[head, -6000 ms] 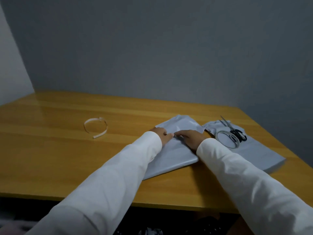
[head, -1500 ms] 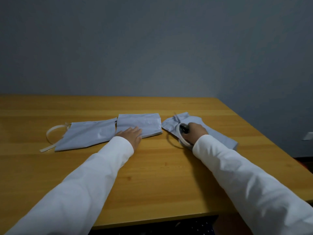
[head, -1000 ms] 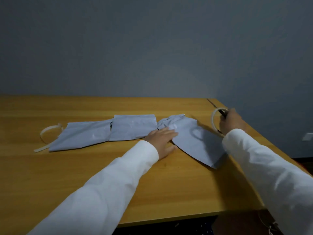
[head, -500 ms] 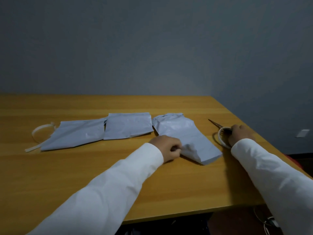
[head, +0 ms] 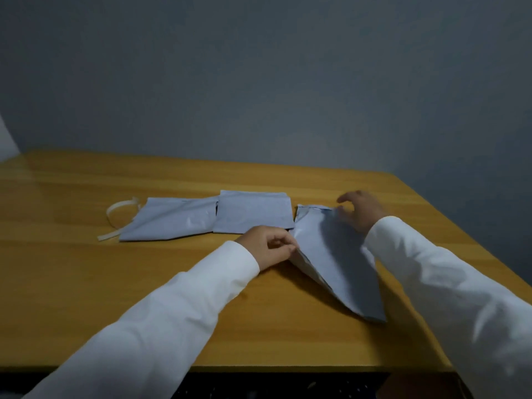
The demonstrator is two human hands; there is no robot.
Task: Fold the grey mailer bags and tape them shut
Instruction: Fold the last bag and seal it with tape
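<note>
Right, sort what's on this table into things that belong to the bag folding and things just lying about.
Part of the job:
- long grey plastic mailer bag, its edge pinched by the left hand, the right hand open at its far end
- folded grey mailer bag in the middle
- grey mailer bag on the left

Lying about:
- curled white paper strip
- wooden table

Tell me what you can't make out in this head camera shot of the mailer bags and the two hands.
- Right hand: motion-blurred over the nearest mailer bag, so contact is unclear.
- Tape roll and scissors: not visible; possibly behind the right sleeve.
- Nearest bag's right edge: covered by that sleeve.
- Left hand: it pinches the bag's left edge; the fingertips are curled under.
- Folded bags: any tape on them is too faint to tell.
- White strip: its right end is hidden behind the leftmost bag.
</note>
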